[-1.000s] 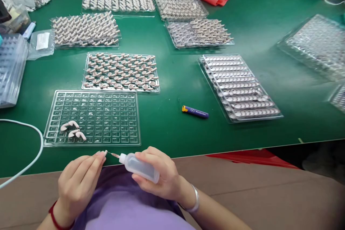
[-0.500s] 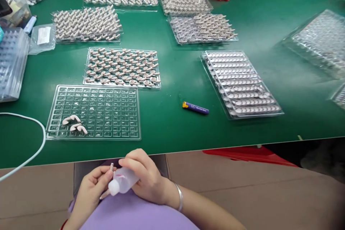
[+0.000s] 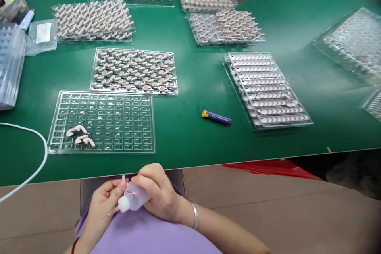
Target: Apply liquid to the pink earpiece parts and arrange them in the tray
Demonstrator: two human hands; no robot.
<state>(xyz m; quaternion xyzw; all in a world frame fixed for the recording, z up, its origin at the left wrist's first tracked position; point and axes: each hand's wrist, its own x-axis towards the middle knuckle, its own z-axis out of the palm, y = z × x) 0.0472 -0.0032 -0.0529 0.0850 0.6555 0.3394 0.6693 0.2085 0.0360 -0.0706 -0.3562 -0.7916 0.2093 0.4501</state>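
Observation:
Over my lap, my left hand [image 3: 102,208] is closed, pinching a small whitish earbud piece [image 3: 123,177]; its stem pokes up above the fingertips, and the rest is hidden. My right hand [image 3: 162,192] is wrapped round a small translucent squeeze bottle [image 3: 137,197], tilted with its white cap [image 3: 124,204] toward the left hand. The bottle is right beside my left fingers; I cannot tell if they touch. On the table in front lies a clear compartment tray [image 3: 119,152] with several loose white earbud shells [image 3: 88,141] in its lower left.
Behind it stands a tray of earbud shells with wires [image 3: 133,71]. To the right lie a purple lighter [image 3: 216,117] and a tray of rounded white parts [image 3: 268,89]. A white cable [image 3: 44,154] curves at left. More filled trays [image 3: 93,20] stand farther back.
The view has shifted slightly, so the table items sit a little higher. Both hands keep their holds; the bottle and earbud piece have moved only slightly.

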